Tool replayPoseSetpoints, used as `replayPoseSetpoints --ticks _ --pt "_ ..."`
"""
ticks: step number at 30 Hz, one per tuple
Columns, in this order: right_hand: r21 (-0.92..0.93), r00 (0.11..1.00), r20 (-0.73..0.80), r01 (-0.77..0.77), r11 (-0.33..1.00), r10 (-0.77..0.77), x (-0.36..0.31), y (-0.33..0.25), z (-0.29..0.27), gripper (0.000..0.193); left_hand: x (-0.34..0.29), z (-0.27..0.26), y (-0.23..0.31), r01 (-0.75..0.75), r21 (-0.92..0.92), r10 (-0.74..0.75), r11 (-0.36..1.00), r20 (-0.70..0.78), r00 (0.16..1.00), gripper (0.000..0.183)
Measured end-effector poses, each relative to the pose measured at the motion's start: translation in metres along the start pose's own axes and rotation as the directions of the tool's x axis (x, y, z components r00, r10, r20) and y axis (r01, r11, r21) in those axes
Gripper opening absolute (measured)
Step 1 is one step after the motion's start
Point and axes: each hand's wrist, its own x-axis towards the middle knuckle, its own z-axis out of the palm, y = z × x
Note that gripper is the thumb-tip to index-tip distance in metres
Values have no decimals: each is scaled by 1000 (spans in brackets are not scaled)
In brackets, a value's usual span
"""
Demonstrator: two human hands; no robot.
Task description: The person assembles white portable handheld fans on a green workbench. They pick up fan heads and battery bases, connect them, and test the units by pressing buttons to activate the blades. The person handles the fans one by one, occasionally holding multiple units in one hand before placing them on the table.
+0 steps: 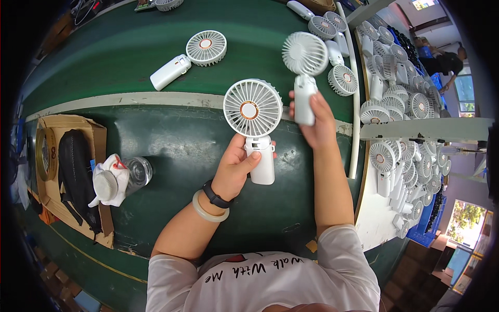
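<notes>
In front of me, my left hand [240, 162] is closed round the handle of a white handheld fan [263, 171]. That fan stands upright, its round grille with a copper-coloured ring facing me and my thumb pressed on the handle's front. Farther right and higher, my right hand [318, 122] grips a second white handheld fan [304, 101] by its handle; its grille is slightly blurred and shows no copper ring. A third handheld fan [171, 73] lies on the green surface at the far left, its head bent from the handle.
A cardboard box [99, 140] at the left holds a black pouch [75, 171] and a tape roll [47, 153]. Beside it lies a clear bottle [139, 174] with a white cloth. Many fans [384, 156] crowd the right-hand table behind a white rail [355, 104]. A person [444, 62] stands beyond.
</notes>
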Motion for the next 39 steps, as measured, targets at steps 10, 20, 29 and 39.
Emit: replayPoseSetpoints --ticks 10,20,29,39 --pt "629 948 309 -266 730 80 -69 10 14 53 -2 2 -2 -9 49 11 999 -31 999 40" --pt "614 946 313 -267 743 82 -68 16 15 56 -2 4 -4 -49 66 56 997 -105 993 45" --pt "263 994 23 -112 958 110 -72 17 23 40 -2 13 4 57 42 -53 998 -86 995 69" --pt "86 994 -68 -78 993 84 -72 6 26 35 -8 3 -4 180 131 -176 975 -46 983 43"
